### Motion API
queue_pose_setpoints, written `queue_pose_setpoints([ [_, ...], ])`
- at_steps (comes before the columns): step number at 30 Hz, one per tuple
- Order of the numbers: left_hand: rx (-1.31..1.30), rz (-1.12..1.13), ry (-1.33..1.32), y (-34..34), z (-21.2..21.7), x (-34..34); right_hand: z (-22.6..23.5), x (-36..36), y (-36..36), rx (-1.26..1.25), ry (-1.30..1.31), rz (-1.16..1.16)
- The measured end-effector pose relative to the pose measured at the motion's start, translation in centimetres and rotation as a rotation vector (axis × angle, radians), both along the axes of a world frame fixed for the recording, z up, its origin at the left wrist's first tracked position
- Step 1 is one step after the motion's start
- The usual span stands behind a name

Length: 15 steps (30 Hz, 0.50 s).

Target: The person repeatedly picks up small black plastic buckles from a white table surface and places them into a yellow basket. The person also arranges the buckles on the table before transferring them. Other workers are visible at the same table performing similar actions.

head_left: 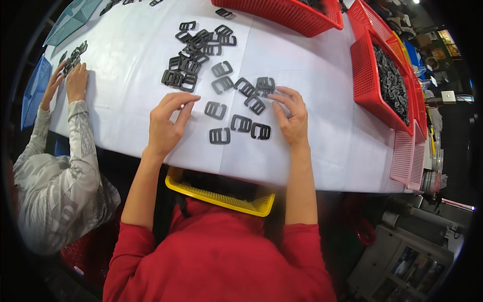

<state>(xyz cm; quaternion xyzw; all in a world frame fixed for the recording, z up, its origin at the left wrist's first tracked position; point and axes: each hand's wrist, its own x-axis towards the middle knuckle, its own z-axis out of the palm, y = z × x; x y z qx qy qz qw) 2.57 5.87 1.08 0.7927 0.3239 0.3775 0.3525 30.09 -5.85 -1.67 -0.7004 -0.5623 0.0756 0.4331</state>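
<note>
Small black plastic strap buckles (215, 109) lie loose on a white-covered table (307, 146) between my two hands. My left hand (168, 123) hovers left of them. Its thumb and forefinger curve toward each other with a gap between, and nothing shows in them. On the other side, my right hand (293, 117) has its thumb and forefinger apart, the fingertips right beside a slightly blurred buckle (265, 84). Whether they touch it I cannot tell. Beyond my left hand is a heap of more black buckles (193, 53).
Red baskets stand at the far edge (282, 17) and at the right, one filled with black parts (390, 83). A pink basket (407, 156) is at the right edge, a yellow basket (221, 195) below the table edge. At left, another person's hands (76, 83) handle buckles near blue baskets (35, 93).
</note>
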Motion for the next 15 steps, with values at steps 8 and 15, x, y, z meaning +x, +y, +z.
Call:
queue_pose_setpoints([
  [8,-0.101,0.054,0.054,-2.5,-1.1,-2.0,0.4,-0.6,-0.1,0.012,-0.275,0.078],
  [15,-0.132,0.030,0.000,-2.6,-1.3,-2.2,-0.2,0.3,1.4,-0.092,-0.377,-0.084],
])
